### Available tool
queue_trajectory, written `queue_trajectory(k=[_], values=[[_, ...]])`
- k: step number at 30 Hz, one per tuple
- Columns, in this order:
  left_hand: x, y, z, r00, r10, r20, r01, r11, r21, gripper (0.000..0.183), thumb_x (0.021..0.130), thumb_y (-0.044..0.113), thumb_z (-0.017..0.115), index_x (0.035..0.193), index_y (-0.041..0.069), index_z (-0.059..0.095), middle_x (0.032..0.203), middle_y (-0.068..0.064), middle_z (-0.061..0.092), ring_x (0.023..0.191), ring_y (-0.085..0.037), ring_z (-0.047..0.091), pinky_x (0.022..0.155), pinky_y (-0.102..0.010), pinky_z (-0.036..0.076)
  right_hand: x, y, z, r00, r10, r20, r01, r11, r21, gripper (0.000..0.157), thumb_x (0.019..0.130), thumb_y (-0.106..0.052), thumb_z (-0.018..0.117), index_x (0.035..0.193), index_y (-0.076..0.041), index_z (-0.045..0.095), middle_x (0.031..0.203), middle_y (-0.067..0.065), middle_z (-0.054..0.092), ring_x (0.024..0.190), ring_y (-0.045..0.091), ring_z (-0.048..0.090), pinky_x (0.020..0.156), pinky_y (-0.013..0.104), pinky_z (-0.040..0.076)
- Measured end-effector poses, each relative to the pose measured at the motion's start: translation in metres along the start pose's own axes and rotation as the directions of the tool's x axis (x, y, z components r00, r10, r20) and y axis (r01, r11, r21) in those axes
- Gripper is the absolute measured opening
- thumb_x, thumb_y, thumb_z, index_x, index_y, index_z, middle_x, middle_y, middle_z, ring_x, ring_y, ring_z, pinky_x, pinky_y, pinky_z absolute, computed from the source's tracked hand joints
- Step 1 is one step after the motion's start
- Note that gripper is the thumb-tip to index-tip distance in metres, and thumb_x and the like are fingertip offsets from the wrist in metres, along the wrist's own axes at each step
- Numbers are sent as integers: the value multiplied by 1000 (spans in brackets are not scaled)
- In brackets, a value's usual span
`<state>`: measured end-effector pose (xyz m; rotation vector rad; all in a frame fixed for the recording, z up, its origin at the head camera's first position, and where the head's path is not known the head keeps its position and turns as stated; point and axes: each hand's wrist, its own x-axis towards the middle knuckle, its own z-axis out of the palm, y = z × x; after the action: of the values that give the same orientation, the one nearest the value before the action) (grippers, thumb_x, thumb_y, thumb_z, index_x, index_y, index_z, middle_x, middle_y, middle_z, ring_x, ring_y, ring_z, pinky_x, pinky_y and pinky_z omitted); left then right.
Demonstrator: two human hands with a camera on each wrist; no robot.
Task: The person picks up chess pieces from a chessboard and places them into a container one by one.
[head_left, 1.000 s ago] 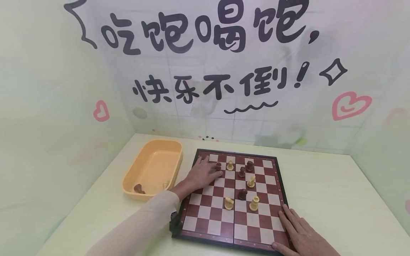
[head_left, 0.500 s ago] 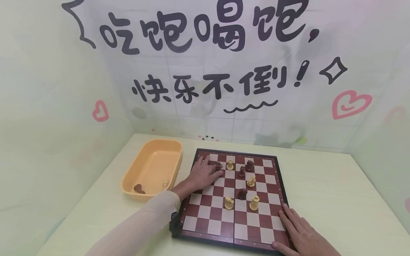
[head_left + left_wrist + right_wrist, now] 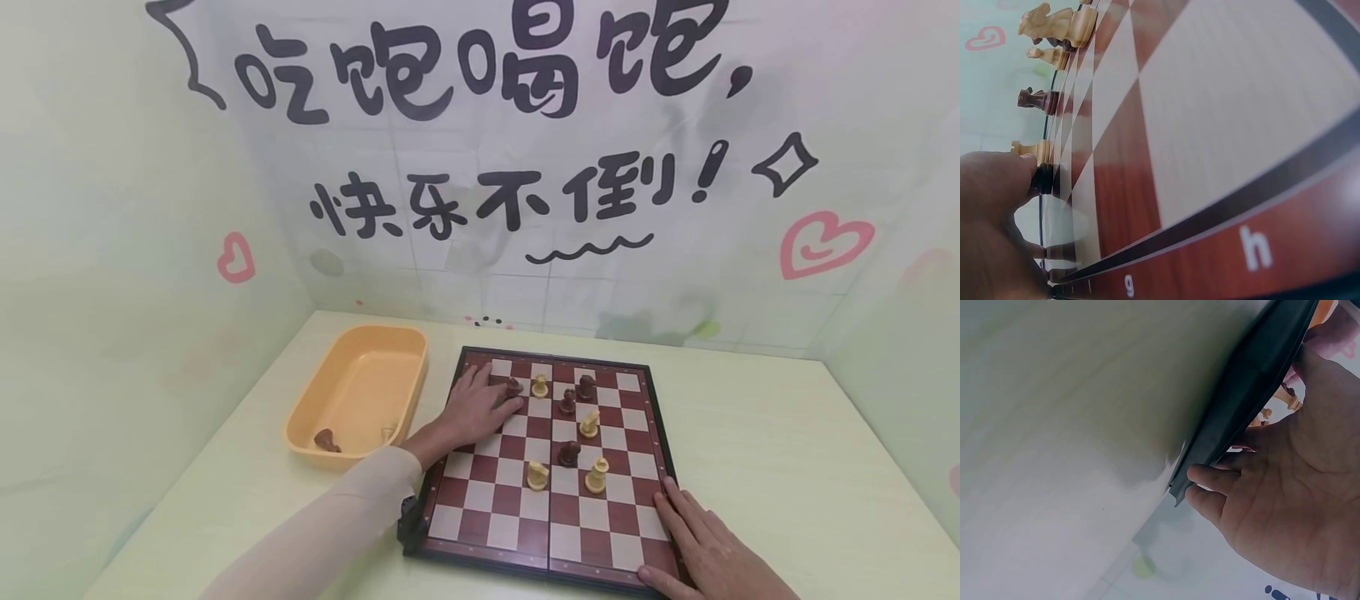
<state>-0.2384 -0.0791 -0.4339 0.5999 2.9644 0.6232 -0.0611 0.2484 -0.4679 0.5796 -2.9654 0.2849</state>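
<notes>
On the chessboard (image 3: 517,533), my left hand (image 3: 472,412) reaches to the far left corner. Its thumb and index finger pinch a dark chess piece (image 3: 513,387), while other fingers spread over the squares. In the left wrist view the thumb covers part of that dark piece (image 3: 1043,179). A cream piece (image 3: 540,385) stands just right of it. My right hand (image 3: 708,542) rests on the board's near right edge, fingers extended; the right wrist view shows fingertips against the dark rim (image 3: 1235,394). Mid-board stand a cream knight (image 3: 537,475), a cream rook (image 3: 596,477) and a dark piece (image 3: 569,453).
Left of the board sits an orange tray (image 3: 360,375) holding a dark piece (image 3: 326,440) and a pale piece (image 3: 388,432). More pieces stand toward the back of the board, among them a dark one (image 3: 586,386). A printed sheet (image 3: 480,275) hangs behind the table.
</notes>
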Motion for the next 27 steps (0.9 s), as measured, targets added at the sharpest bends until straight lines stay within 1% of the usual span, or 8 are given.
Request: queue_trajectory(k=[6,12,15,17,20,22,23,27], values=[[0,0,-1,1000,8,0,-8,1000,-10,50,107,43,47,130,3,69,155,-29,37,148,-46,22,120,-57,14,-1,1,1,1000,-15,-14,15,1000,-14,94,87,-69,65,146,3,49,154,18,40,132,33,47,94,49,51],[0,-5,-2,999,41,-20,-41,999,-14,48,108,40,47,126,2,71,148,-24,49,148,-42,26,120,-56,14,2,-2,-4,997,39,74,-40,999,22,97,88,-74,59,148,2,48,156,17,38,135,35,45,97,51,50],[-1,-6,-5,997,49,-57,-51,998,-32,45,108,37,47,124,2,71,138,-19,60,144,-39,36,118,-55,22,4,-2,-7,993,49,106,-51,998,22,98,88,-74,58,149,1,47,156,18,38,134,35,47,95,51,51],[0,-6,-7,996,43,-81,-47,997,-54,42,108,36,47,115,4,75,120,-15,70,130,-35,52,110,-51,37,4,-3,-7,991,56,122,-60,998,28,98,88,-74,59,149,2,47,157,19,37,133,35,48,94,51,51],[2,-6,-11,994,31,-109,-41,995,-88,37,108,35,49,92,10,72,86,-7,68,93,-25,64,82,-42,52,3,-3,-7,990,61,126,-65,997,28,99,88,-74,60,149,2,47,156,19,37,131,35,49,93,51,52],[3,-6,-12,993,26,-116,-38,994,-105,37,108,35,50,80,15,64,71,-1,57,72,-19,56,64,-35,47,3,-2,-6,991,62,122,-66,997,29,99,87,-74,60,149,3,46,156,19,37,130,34,49,93,50,52],[3,-6,-12,993,24,-119,-38,993,-111,37,107,35,51,77,16,62,68,1,54,68,-17,54,60,-34,45,2,-2,-5,992,56,113,-60,998,28,99,88,-73,60,149,3,46,156,19,37,130,34,49,93,50,52],[2,-7,-12,992,21,-128,-36,993,-113,37,107,36,51,75,18,59,65,3,50,65,-14,49,56,-30,41,1,-2,-4,997,30,70,-31,999,21,96,88,-70,63,148,4,47,155,19,38,129,33,50,92,50,52]])
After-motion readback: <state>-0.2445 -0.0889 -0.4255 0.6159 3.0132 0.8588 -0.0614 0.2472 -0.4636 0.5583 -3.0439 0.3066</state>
